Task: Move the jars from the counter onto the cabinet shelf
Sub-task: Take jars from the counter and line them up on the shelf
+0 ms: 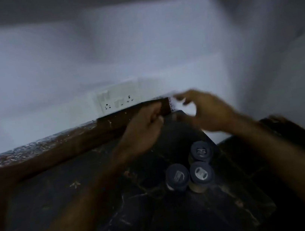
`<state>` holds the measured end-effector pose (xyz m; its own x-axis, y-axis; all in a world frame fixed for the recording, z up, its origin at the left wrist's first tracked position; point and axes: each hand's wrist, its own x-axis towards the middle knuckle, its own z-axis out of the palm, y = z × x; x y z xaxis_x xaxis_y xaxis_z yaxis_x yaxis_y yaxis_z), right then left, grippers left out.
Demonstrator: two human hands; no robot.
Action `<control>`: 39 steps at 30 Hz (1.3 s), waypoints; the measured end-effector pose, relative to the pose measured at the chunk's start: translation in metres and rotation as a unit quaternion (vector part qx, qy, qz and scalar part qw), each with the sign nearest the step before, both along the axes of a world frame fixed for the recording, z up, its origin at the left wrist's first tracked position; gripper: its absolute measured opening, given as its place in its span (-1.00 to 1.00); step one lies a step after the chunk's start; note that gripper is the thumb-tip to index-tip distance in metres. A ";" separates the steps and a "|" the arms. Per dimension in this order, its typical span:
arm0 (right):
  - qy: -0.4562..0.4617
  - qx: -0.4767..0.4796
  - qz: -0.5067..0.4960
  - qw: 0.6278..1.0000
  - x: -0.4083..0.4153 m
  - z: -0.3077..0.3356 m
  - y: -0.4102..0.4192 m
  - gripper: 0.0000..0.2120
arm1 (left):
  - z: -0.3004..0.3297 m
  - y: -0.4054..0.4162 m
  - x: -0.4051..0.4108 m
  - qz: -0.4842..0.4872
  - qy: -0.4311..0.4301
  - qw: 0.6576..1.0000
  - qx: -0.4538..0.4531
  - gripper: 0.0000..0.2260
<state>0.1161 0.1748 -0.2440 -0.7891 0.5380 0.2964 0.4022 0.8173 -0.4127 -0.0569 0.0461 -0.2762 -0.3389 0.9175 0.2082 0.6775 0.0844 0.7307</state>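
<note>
A: Where are the jars?

B: I see three jars (189, 170), touching, near the dark desk (61, 196) right edge. Left hand (143, 128) and right hand (208, 111) hover beyond them, each grip apart, empty.

A: Risk?

B: A blurred, fast reach may topple them off. Lid marks are unreadable.
</note>
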 end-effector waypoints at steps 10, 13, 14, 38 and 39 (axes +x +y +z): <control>-0.315 -0.084 0.025 0.945 0.013 -0.218 -0.033 -0.15 | -0.188 -0.005 0.030 0.046 -0.224 0.935 -0.272 -0.70; -0.283 -0.046 0.021 0.958 0.009 -0.225 -0.034 -0.26 | -0.181 -0.010 0.031 0.063 -0.271 0.927 -0.251 -0.68; -0.279 -0.042 0.021 0.959 0.008 -0.226 -0.033 -0.32 | -0.178 -0.012 0.031 0.066 -0.285 0.924 -0.245 -0.67; 0.024 -0.195 0.123 0.973 0.019 0.112 0.014 -0.71 | -0.021 0.011 0.038 -0.169 -0.756 0.623 0.110 -0.51; 0.023 -0.203 0.113 0.972 0.020 0.118 0.014 -0.77 | -0.015 0.013 0.041 -0.173 -0.741 0.635 0.134 -0.46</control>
<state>0.1357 0.1883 -0.1263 -0.8916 0.4323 0.1347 0.2042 0.6492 -0.7327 -0.0163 0.0587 -0.2917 -0.1318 0.9895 0.0601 -0.8267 -0.1432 0.5442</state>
